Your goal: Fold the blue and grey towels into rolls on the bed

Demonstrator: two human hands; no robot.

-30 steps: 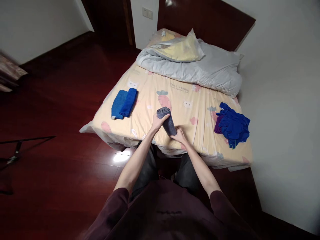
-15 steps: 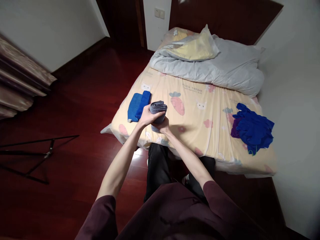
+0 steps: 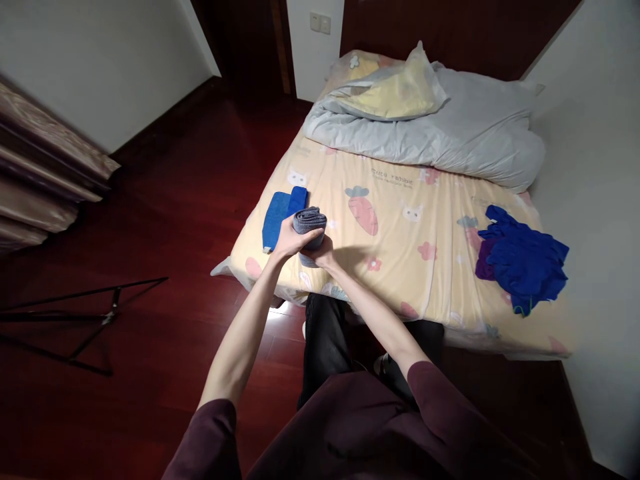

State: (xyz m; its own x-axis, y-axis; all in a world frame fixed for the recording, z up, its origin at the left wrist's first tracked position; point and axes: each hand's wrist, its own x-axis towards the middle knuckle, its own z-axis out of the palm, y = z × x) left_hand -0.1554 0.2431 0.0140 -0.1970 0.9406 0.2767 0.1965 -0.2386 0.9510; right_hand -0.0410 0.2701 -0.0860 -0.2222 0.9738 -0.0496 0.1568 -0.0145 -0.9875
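Note:
Between my two hands is a grey folded cloth (image 3: 311, 219), bundled thick with its layered end facing up. My left hand (image 3: 290, 239) grips its left side, thumb across the front. Lower down, my right hand (image 3: 321, 253) holds it from the right, the fingers partly hidden behind it. Just beyond my left hand, folded blue cloths (image 3: 276, 217) lie on the bed, one lighter and one darker, partly covered by that hand. Far to the right rests a crumpled heap of blue cloth (image 3: 527, 260) with a purple cloth (image 3: 485, 260) at its left edge.
The bed (image 3: 390, 267) has a yellow printed sheet. A grey quilt (image 3: 480, 133) and a yellow pillow (image 3: 400, 93) are at its head. On the floor at left stand black tripod legs (image 3: 107, 317), below a curtain (image 3: 45, 173). A wall borders the right side.
The grey cloth and both hands have shifted slightly left over the bed, nearer the folded blue cloths. My view has turned a little. Both hands keep their hold.

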